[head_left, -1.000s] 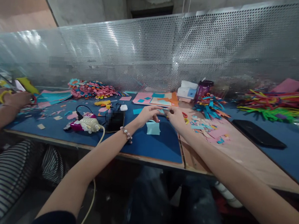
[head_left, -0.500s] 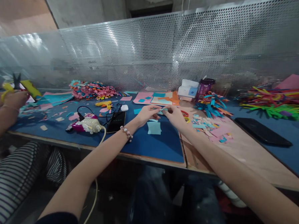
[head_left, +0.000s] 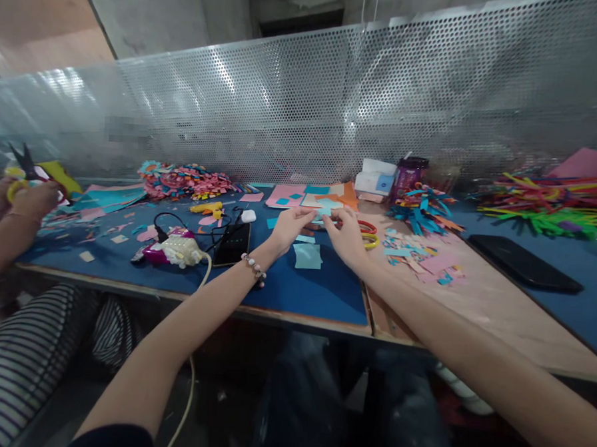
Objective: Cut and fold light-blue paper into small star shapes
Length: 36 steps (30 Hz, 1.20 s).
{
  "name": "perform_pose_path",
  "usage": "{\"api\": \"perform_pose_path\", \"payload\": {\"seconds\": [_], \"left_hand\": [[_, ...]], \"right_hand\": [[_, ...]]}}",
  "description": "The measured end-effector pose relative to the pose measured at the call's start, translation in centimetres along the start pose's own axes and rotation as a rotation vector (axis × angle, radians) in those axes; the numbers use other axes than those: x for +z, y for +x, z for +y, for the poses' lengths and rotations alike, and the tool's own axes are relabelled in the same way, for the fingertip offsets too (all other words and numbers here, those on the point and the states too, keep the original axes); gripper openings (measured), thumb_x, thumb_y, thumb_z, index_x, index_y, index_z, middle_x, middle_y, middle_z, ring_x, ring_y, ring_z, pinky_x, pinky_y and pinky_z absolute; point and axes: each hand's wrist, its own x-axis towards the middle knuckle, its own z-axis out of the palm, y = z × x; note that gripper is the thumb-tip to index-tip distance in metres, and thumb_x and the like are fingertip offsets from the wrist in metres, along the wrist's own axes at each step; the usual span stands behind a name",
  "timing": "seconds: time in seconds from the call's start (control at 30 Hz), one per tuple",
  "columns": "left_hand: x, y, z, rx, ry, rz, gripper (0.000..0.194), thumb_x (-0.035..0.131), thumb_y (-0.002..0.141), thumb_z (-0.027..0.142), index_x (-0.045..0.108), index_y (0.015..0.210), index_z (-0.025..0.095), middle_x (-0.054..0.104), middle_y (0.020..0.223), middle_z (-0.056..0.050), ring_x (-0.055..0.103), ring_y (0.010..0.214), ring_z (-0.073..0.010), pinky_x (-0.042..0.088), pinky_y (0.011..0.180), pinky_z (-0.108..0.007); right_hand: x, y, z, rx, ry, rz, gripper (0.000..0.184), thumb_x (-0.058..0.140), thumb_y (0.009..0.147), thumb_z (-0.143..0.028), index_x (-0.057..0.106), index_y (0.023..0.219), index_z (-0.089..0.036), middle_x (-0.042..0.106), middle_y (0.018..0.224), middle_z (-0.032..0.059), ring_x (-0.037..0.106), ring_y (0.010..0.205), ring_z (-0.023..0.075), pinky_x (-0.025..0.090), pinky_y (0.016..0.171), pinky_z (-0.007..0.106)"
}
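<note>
Between my two hands is a small light-blue piece of paper (head_left: 323,213), pinched at its edges above the blue mat (head_left: 299,297). My left hand (head_left: 292,228), with a beaded bracelet at the wrist, grips its left side. On the opposite side, the fingers of my right hand (head_left: 348,236) are closed on it. Light-blue paper squares (head_left: 307,256) lie on the mat just below my hands. Scissors with red and yellow handles (head_left: 368,235) rest beside my right hand; their blades are hidden.
A phone (head_left: 232,244), a power adapter with a cable (head_left: 174,249) and a yellow glue gun (head_left: 206,207) lie to the left. Paper scraps (head_left: 422,253), a purple cup (head_left: 410,176) and a black case (head_left: 524,262) are right. At far left, another person's hands hold scissors (head_left: 24,162).
The light-blue paper between my fingers now shows flatter and wider, where before it was mostly covered. My hands have barely shifted. The other person's scissors have tilted left.
</note>
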Motion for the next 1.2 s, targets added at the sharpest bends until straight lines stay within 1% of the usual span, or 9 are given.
{"api": "perform_pose_path", "payload": {"seconds": [0.13,0.3,0.43,0.53,0.67,0.83,0.97,1.13,1.2], "left_hand": [[0.1,0.1,-0.2,-0.015,-0.057,-0.033,0.031,0.069,0.074,0.029,0.063,0.097,0.01,0.07,0.088,-0.01,0.067,0.073,-0.0168,0.055,0.069,-0.032],[-0.1,-0.1,0.0,-0.037,-0.152,-0.146,0.033,0.073,0.069,0.02,0.064,0.099,0.009,0.071,0.086,-0.01,0.068,0.079,-0.0171,0.051,0.087,-0.038],[0.0,-0.3,0.3,-0.055,-0.175,-0.147,0.029,0.073,0.069,0.019,0.064,0.094,0.008,0.07,0.082,-0.009,0.068,0.077,-0.0174,0.051,0.087,-0.039],[0.0,-0.2,0.3,-0.104,-0.192,-0.111,0.022,0.07,0.071,0.02,0.063,0.089,0.009,0.069,0.078,-0.008,0.068,0.073,-0.0171,0.052,0.084,-0.04],[0.0,0.0,0.1,-0.142,-0.178,-0.129,0.016,0.067,0.073,0.021,0.063,0.085,0.01,0.068,0.073,-0.006,0.067,0.068,-0.0152,0.053,0.08,-0.038],[0.0,-0.1,-0.1,-0.162,-0.158,-0.114,0.014,0.068,0.072,0.02,0.062,0.081,0.011,0.066,0.07,-0.004,0.066,0.066,-0.0149,0.054,0.077,-0.038],[0.1,-0.1,0.0,-0.18,-0.151,-0.087,0.013,0.066,0.072,0.019,0.061,0.08,0.011,0.065,0.067,-0.003,0.065,0.061,-0.0142,0.054,0.077,-0.038],[0.2,0.0,-0.1,-0.184,-0.235,-0.039,0.008,0.064,0.072,0.016,0.059,0.074,0.01,0.064,0.064,-0.003,0.064,0.061,-0.0136,0.054,0.075,-0.036],[0.1,0.1,-0.2,-0.186,-0.266,-0.033,0.007,0.063,0.072,0.015,0.059,0.073,0.01,0.063,0.062,-0.003,0.063,0.06,-0.013,0.054,0.075,-0.036]], "right_hand": [[0.1,0.1,0.3,0.055,0.033,0.033,0.013,0.053,0.078,-0.031,0.052,0.073,-0.019,0.055,0.085,0.006,0.053,0.084,0.0196,0.047,0.079,0.036],[0.1,0.2,0.4,0.089,0.095,0.018,0.015,0.053,0.078,-0.032,0.056,0.08,-0.018,0.06,0.086,0.0055,0.056,0.081,0.0188,0.046,0.079,0.036],[-0.1,0.2,-0.1,0.096,0.159,-0.04,0.019,0.053,0.079,-0.036,0.056,0.083,-0.018,0.061,0.085,0.0046,0.057,0.08,0.0184,0.046,0.078,0.034],[-0.3,0.3,-0.4,0.093,0.149,-0.081,0.019,0.053,0.08,-0.037,0.055,0.082,-0.018,0.061,0.083,0.0033,0.056,0.079,0.0175,0.045,0.077,0.033],[-0.5,0.4,-0.3,0.079,0.11,-0.122,0.016,0.053,0.079,-0.036,0.052,0.078,-0.019,0.057,0.079,0.0015,0.055,0.075,0.0163,0.047,0.071,0.031],[-0.3,0.3,0.5,0.0,0.045,-0.078,0.012,0.053,0.078,-0.031,0.052,0.08,-0.019,0.055,0.085,0.0037,0.054,0.076,0.0166,0.049,0.069,0.031],[-0.1,0.2,0.8,-0.138,-0.031,-0.053,0.009,0.053,0.08,-0.028,0.053,0.082,-0.019,0.052,0.091,0.007,0.054,0.081,0.018,0.05,0.069,0.031],[-0.3,0.3,1.0,-0.363,-0.176,-0.08,0.01,0.048,0.085,-0.024,0.057,0.087,-0.019,0.056,0.098,0.0095,0.053,0.098,0.0213,0.045,0.089,0.037],[-0.4,0.3,1.1,-0.418,-0.235,-0.096,0.012,0.047,0.086,-0.025,0.058,0.089,-0.02,0.057,0.102,0.0103,0.051,0.102,0.0227,0.042,0.093,0.04]]}}
